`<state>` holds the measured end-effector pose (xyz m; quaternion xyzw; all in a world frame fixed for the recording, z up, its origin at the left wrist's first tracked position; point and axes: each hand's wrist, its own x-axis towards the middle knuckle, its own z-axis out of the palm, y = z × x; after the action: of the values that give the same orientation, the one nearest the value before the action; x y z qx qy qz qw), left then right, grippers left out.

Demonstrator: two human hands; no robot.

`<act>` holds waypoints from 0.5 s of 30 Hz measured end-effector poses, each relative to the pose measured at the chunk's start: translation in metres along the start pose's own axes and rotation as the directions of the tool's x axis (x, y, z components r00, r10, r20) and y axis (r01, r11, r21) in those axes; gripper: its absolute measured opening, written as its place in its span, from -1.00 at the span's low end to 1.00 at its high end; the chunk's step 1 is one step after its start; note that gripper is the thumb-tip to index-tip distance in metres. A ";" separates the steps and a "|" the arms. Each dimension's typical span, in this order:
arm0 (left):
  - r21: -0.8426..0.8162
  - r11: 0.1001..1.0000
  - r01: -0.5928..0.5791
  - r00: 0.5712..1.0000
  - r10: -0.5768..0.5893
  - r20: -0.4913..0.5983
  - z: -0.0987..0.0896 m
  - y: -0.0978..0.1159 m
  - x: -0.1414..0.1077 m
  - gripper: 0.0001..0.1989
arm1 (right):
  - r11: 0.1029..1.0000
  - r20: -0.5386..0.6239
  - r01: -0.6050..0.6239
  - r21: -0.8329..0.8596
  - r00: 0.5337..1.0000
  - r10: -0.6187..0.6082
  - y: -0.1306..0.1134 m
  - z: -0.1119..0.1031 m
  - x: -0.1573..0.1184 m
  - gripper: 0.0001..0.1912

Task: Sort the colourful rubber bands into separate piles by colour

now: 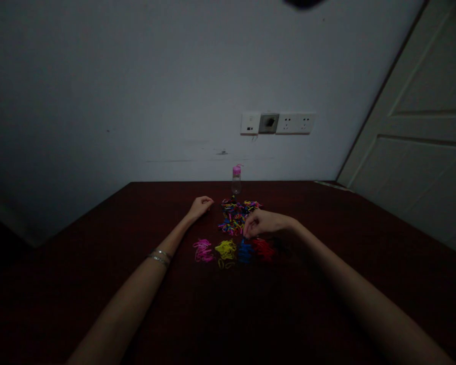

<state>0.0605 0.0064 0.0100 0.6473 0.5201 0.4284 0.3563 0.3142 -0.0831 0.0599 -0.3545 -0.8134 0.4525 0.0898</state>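
My right hand (259, 223) is pinched over the top of a blue pile of rubber bands (245, 252), with a bit of blue at its fingertips. Left of that lie a yellow pile (226, 249) and a pink pile (203, 250) of bands; a red pile (263, 250) is on the right, partly shaded by the hand. Behind these spreads a mixed heap of coloured rubber bands (233, 221), which my right hand partly covers. My left hand (201, 207) rests on the table left of the heap, fingers curled, with nothing seen in it.
A small clear bottle with a pink top (236, 180) stands behind the heap. The dark red table (167, 190) meets a pale wall with a socket panel (294, 123). A panelled door (414, 121) is at the right. Dark bands seem to lie beside the red pile.
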 end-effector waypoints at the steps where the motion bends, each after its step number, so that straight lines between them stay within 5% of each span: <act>1: 0.000 1.000 0.000 1.000 0.000 0.000 0.000 0.000 0.000 -0.81 | 1.000 0.020 0.001 -0.014 1.000 0.000 0.000 0.002 0.001 -0.80; 6: -0.009 1.000 -0.003 1.000 0.003 0.019 0.000 0.001 0.000 -0.82 | 0.998 0.074 -0.006 -0.059 0.997 0.010 -0.002 0.006 0.003 -0.81; 15: -0.005 1.000 -0.009 1.000 0.009 0.008 0.001 -0.004 0.002 -0.80 | 0.998 -0.056 -0.054 0.016 0.997 0.055 0.005 -0.002 -0.001 -0.76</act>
<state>0.0599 0.0091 0.0069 0.6504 0.5146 0.4289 0.3580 0.3180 -0.0808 0.0571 -0.3884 -0.7972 0.4506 0.1031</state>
